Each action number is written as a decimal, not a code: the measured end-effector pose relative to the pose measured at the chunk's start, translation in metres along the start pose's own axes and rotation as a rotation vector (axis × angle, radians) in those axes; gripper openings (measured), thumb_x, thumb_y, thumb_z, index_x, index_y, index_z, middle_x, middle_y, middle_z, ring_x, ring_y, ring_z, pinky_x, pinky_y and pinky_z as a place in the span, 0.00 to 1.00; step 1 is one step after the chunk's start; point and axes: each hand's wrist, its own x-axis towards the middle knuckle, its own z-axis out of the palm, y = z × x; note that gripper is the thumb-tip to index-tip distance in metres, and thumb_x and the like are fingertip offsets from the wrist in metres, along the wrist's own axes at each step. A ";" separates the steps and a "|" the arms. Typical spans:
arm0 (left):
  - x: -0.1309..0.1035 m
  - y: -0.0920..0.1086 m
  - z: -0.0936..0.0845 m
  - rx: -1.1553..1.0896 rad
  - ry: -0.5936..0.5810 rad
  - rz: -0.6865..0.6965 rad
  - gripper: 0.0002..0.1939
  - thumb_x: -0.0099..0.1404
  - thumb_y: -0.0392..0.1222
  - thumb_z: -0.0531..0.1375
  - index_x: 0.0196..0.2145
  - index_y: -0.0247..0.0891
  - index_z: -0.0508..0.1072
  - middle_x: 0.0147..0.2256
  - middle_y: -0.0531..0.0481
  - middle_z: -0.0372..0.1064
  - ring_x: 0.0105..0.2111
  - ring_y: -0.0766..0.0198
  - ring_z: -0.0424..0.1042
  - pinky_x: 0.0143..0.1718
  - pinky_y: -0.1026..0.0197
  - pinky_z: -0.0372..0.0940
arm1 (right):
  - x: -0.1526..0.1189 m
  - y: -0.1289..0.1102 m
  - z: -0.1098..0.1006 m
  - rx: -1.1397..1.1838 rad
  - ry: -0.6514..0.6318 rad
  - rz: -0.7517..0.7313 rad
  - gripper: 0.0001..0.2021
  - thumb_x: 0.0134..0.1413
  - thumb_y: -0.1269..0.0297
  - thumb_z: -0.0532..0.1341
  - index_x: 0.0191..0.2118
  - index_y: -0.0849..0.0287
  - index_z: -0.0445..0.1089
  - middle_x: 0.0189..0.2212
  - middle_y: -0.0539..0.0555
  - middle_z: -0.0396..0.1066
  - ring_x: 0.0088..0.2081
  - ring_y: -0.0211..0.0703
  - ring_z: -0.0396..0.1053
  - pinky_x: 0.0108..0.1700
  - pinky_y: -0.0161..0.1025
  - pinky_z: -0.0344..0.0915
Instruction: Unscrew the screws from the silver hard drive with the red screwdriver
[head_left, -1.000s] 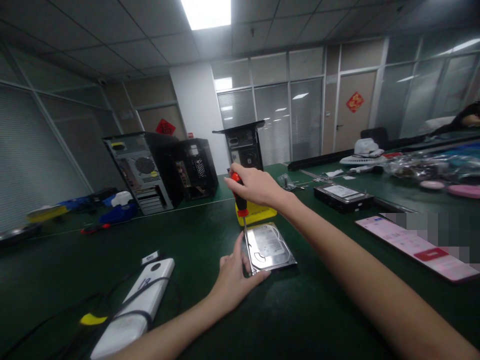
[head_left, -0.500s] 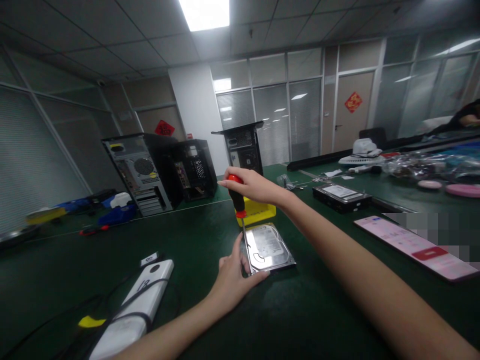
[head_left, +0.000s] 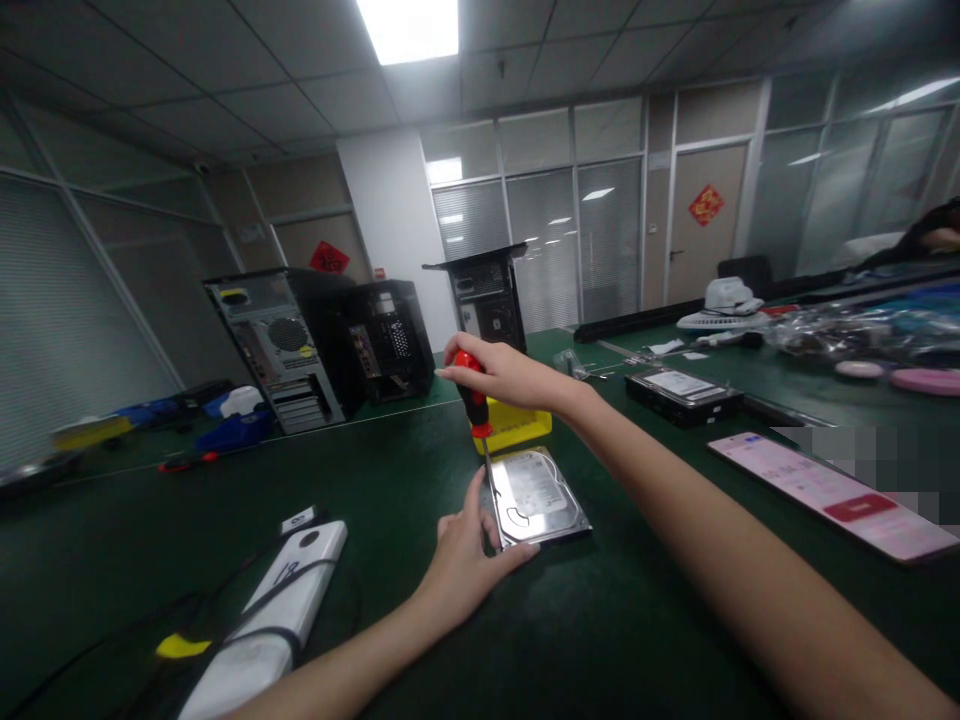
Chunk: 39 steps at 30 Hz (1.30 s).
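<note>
A silver hard drive (head_left: 541,492) lies flat on the green tabletop. My left hand (head_left: 463,560) braces it, with the thumb along its near edge and the index finger against its left side. Above its left edge, my right hand (head_left: 499,372) is wrapped around the red-and-black handle of a screwdriver (head_left: 475,408). The screwdriver stands almost upright, its shaft leading down to the drive's left edge; the tip is too small to make out. Just behind the drive sits a yellow tray (head_left: 525,426), partly covered by my right hand and wrist.
Open computer cases (head_left: 289,345) stand at the back left. To the right lie a second drive (head_left: 681,392) and a phone (head_left: 832,495). A white power bank (head_left: 289,590) with black cables is at the front left. Plastic bags (head_left: 840,335) are heaped at far right.
The screwdriver handle has turned a little in my right hand, showing more red near its top. My right fingers have shifted slightly; my left hand and the hard drive have stayed put.
</note>
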 end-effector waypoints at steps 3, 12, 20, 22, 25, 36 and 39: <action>0.000 0.001 -0.001 -0.001 -0.001 -0.001 0.50 0.54 0.61 0.59 0.64 0.39 0.36 0.30 0.54 0.63 0.35 0.56 0.64 0.45 0.52 0.53 | -0.001 0.001 -0.001 0.002 -0.005 0.005 0.18 0.58 0.50 0.48 0.42 0.60 0.63 0.32 0.53 0.66 0.32 0.40 0.63 0.35 0.37 0.57; 0.001 -0.001 0.000 0.010 0.005 0.007 0.51 0.54 0.61 0.59 0.63 0.39 0.36 0.30 0.54 0.63 0.35 0.57 0.64 0.45 0.53 0.53 | -0.001 -0.003 -0.005 0.082 -0.033 -0.055 0.13 0.60 0.59 0.48 0.39 0.62 0.64 0.34 0.53 0.65 0.35 0.38 0.62 0.38 0.35 0.57; 0.001 -0.001 0.001 0.013 0.010 0.011 0.50 0.54 0.61 0.59 0.63 0.40 0.36 0.29 0.54 0.63 0.34 0.57 0.64 0.43 0.54 0.55 | 0.000 0.000 -0.003 -0.048 0.075 0.003 0.21 0.49 0.43 0.55 0.26 0.59 0.58 0.23 0.47 0.58 0.25 0.35 0.56 0.28 0.33 0.51; 0.001 -0.001 0.001 0.013 0.018 0.021 0.50 0.54 0.61 0.59 0.63 0.40 0.36 0.29 0.55 0.63 0.33 0.58 0.64 0.43 0.54 0.55 | 0.001 0.002 -0.002 -0.087 0.105 0.022 0.21 0.48 0.44 0.56 0.25 0.59 0.56 0.22 0.47 0.57 0.25 0.34 0.55 0.28 0.33 0.50; 0.001 -0.001 0.001 0.018 0.020 0.032 0.50 0.55 0.60 0.60 0.63 0.40 0.36 0.29 0.55 0.63 0.32 0.58 0.65 0.43 0.54 0.54 | 0.002 0.006 -0.002 -0.131 0.129 0.047 0.21 0.48 0.43 0.56 0.25 0.59 0.58 0.22 0.48 0.59 0.25 0.35 0.56 0.29 0.34 0.50; 0.001 0.001 0.001 0.024 0.014 0.016 0.50 0.54 0.60 0.59 0.63 0.40 0.36 0.30 0.54 0.63 0.34 0.57 0.64 0.43 0.53 0.54 | 0.000 0.007 0.000 -0.115 0.081 0.054 0.23 0.57 0.45 0.45 0.30 0.59 0.63 0.27 0.53 0.65 0.30 0.40 0.61 0.34 0.38 0.54; 0.000 0.002 0.000 0.019 0.010 0.019 0.50 0.55 0.61 0.59 0.63 0.40 0.36 0.30 0.54 0.63 0.34 0.57 0.64 0.44 0.53 0.54 | 0.001 0.009 -0.001 -0.072 0.052 0.060 0.17 0.59 0.53 0.44 0.30 0.59 0.61 0.28 0.53 0.65 0.32 0.41 0.62 0.36 0.39 0.55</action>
